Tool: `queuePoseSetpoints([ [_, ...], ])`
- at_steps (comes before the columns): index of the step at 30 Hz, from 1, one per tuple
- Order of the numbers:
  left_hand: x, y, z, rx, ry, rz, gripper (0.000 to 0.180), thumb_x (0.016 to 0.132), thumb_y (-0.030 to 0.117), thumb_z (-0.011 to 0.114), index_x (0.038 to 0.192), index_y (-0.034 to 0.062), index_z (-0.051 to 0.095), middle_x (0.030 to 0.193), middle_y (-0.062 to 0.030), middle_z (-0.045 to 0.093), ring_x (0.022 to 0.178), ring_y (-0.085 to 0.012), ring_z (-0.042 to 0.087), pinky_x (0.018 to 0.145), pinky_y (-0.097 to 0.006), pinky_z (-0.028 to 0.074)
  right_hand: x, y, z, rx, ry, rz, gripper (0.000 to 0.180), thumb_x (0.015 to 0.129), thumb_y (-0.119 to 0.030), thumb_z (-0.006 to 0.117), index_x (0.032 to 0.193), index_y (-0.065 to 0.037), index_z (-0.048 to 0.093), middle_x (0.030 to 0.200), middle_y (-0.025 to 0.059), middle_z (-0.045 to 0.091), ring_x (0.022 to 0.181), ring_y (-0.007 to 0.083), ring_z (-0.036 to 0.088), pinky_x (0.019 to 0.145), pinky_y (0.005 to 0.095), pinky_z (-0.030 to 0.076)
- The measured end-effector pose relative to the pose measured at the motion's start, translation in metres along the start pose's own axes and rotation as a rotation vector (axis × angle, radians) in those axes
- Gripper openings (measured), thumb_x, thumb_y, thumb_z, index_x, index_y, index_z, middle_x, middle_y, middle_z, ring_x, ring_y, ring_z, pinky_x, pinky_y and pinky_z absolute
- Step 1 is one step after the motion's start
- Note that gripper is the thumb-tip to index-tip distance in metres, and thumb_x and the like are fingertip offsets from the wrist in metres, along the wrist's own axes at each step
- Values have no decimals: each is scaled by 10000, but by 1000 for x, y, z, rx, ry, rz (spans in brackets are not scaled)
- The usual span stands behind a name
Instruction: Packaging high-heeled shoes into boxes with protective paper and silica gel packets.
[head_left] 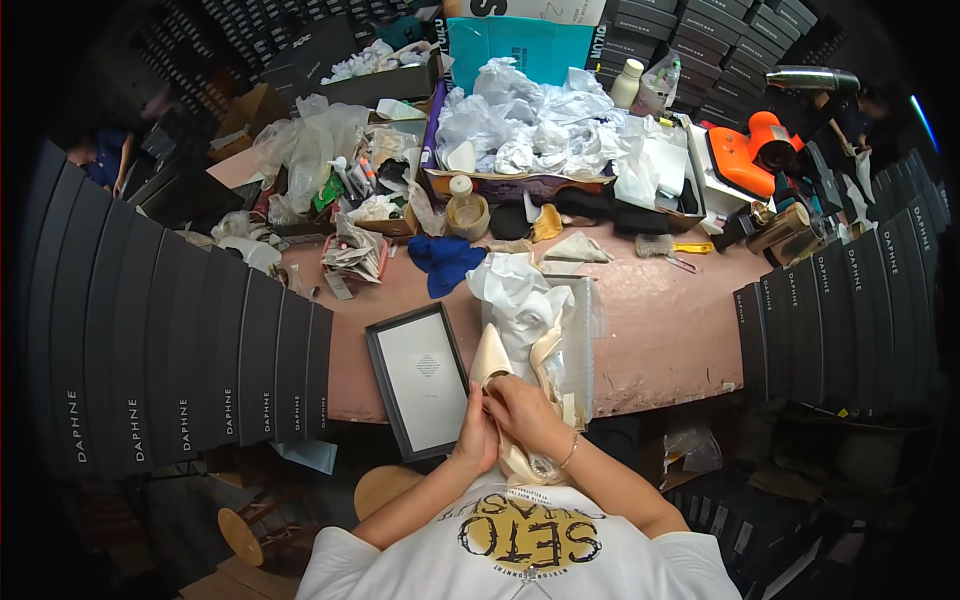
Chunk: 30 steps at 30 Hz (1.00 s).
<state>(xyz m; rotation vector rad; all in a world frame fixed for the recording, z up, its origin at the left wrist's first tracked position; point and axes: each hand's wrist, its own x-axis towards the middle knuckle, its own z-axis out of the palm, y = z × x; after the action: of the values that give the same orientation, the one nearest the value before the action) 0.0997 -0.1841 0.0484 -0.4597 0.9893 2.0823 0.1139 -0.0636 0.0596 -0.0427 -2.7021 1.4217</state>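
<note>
At the near edge of the pink table [660,340], the left hand [478,435] and the right hand [525,412] are both closed on a cream shoe [497,365], which rests partly in an open shoe box [580,345] stuffed with white tissue paper [515,295]. I think the shoe may slip off the edge if the fingers loosen, because the box lid [420,378] already hangs over it; behind, a cardboard box [500,185] holds more crumpled paper

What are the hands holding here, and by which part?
Both the left hand and right hand grip a cream shoe at its near end; the exact part is hidden.
</note>
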Motion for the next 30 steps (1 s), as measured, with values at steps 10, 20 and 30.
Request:
queuePoseSetpoints([
  [10, 13, 1, -26, 117, -39, -215, 368, 945, 147, 411, 1289, 21, 372, 1158, -206, 539, 1060, -323, 597, 851, -431, 536, 79, 119, -51, -637, -11, 23, 250, 776, -98, 651, 1015, -35, 612, 952, 164, 624, 849, 333, 592, 722, 415, 483],
  [20, 14, -13, 9, -13, -26, -170, 622, 940, 544, 390, 1353, 80, 359, 1287, -118, 500, 1160, -241, 525, 996, -389, 419, 21, 30, -12, -295, 52, -91, 455, 700, -90, 701, 1122, -63, 534, 1139, 143, 538, 1040, 351, 525, 851, 439, 441],
  [30, 23, 11, -1, -12, 127, -376, 571, 937, 575, 397, 1204, 81, 500, 1030, -99, 559, 881, -233, 595, 772, -413, 522, 81, 103, -45, -614, 14, 81, 409, 730, -202, 717, 1093, -75, 580, 1087, 124, 612, 1139, 303, 515, 1000, 507, 326],
])
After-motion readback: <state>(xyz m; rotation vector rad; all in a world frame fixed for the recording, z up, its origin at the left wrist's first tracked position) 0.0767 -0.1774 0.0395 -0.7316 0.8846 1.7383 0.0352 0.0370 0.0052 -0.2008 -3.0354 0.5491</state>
